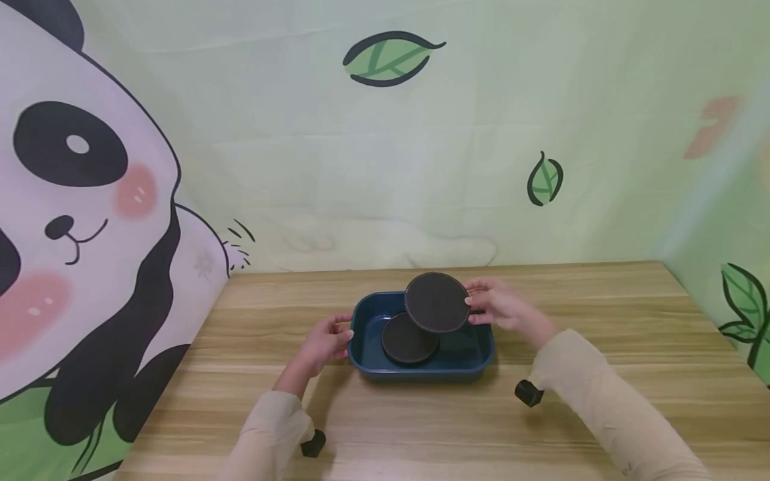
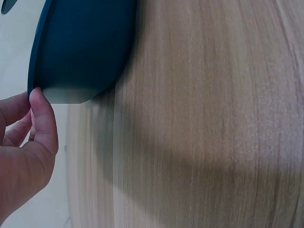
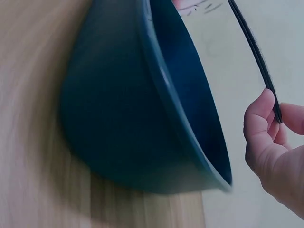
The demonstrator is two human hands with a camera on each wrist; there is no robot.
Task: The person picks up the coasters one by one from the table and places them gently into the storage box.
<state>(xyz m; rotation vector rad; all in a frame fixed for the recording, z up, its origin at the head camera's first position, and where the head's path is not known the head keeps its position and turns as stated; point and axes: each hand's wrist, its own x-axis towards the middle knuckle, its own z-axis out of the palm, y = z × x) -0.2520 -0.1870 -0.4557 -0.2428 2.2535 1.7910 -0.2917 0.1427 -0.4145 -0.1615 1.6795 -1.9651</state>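
A round black coaster [image 1: 437, 302] with stitching along its edge is pinched at its right side between the thumb and fingers of my right hand [image 1: 498, 305]. It is held up over a dark blue rectangular tub [image 1: 421, 375], tilted toward the head camera. Inside the tub lies another round black coaster [image 1: 409, 341], partly covered by the raised one in the head view. My left hand [image 1: 325, 344] pinches the tub's left rim, thumb at the wall. Seen from the right wrist, the held coaster [image 3: 256, 52] is thin and edge-on between thumb and fingers [image 3: 260, 114].
The tub stands on a wood-grain table [image 1: 421, 427]. Behind the table's far edge hangs a pale green backdrop [image 1: 289, 147] printed with a panda and leaves. A small black block [image 1: 529, 393] is at the right sleeve, and another black block [image 1: 313, 443] at the left sleeve.
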